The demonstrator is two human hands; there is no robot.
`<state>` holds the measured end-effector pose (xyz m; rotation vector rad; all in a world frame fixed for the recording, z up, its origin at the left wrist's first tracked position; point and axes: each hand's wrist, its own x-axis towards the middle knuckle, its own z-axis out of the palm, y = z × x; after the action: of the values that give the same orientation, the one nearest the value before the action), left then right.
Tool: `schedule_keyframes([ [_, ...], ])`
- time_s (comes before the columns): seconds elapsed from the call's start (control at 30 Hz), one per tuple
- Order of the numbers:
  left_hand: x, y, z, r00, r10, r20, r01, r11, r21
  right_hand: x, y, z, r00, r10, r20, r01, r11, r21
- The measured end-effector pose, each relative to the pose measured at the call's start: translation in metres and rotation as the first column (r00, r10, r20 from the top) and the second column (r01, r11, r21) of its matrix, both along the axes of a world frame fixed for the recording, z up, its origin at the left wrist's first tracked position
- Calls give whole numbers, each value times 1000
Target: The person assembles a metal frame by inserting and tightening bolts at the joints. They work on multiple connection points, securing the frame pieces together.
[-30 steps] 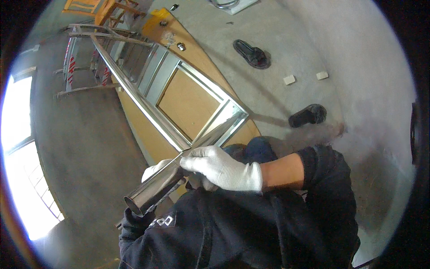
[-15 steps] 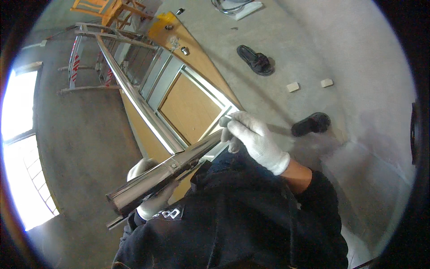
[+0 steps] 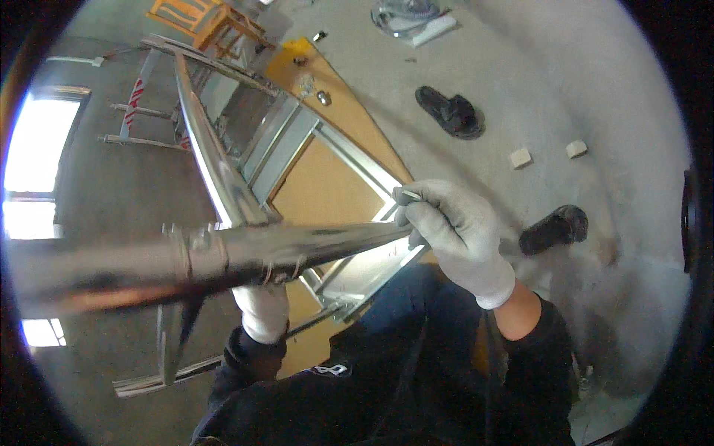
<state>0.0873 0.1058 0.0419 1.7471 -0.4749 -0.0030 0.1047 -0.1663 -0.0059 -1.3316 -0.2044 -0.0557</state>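
Observation:
A shiny metal tube point(image 3: 245, 249) stretches across in front of me, its near end large and blurred at the left. Ring-like joints show along it, and another bright tube point(image 3: 204, 141) meets it from behind. My left hand point(image 3: 262, 312), in a white glove, is up against the underside of the tube and grips it; the fingers are hidden behind the metal. My right hand point(image 3: 457, 234), also gloved, is closed at the tube's far end. A thin pale edge shows between its thumb and forefinger, too small to name.
Beyond lies a silver metal frame point(image 3: 357, 160) on a brown board point(image 3: 349, 104) with small metal parts. Dark slippers point(image 3: 450, 111) and pale blocks point(image 3: 520, 158) lie on the grey floor. Further off are a wooden chair point(image 3: 212, 26), a metal rack point(image 3: 137, 111) and coiled hose point(image 3: 405, 16).
The tube's near end has swung up and left toward me, now looking much larger. My left hand has moved with it, slightly right in view. My right hand stays closed at the far end.

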Motion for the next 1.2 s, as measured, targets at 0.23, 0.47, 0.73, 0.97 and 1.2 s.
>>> schedule_keyframes([
  [0.23, 34, -41, -13, 946, -294, -138, 136, 745, -653, -37, 19, 8, 724, -185, 664, 417, 885, -208],
  [0.47, 48, -55, 0, 903, -383, -194, 23, 495, -869, -60, 38, 38, 694, -257, 673, 547, 795, -260],
  [0.73, 47, -54, -10, 875, -460, -154, 66, 427, -902, -47, 62, 43, 532, -249, 810, 681, 694, -233],
  [0.97, 74, -35, -51, 803, -538, -257, -48, 372, -927, -34, 75, 42, 498, -265, 826, 719, 659, -222],
  [1.2, 78, -41, -51, 859, -489, -154, 96, 449, -888, -31, 74, 46, 471, -263, 842, 762, 603, -238],
])
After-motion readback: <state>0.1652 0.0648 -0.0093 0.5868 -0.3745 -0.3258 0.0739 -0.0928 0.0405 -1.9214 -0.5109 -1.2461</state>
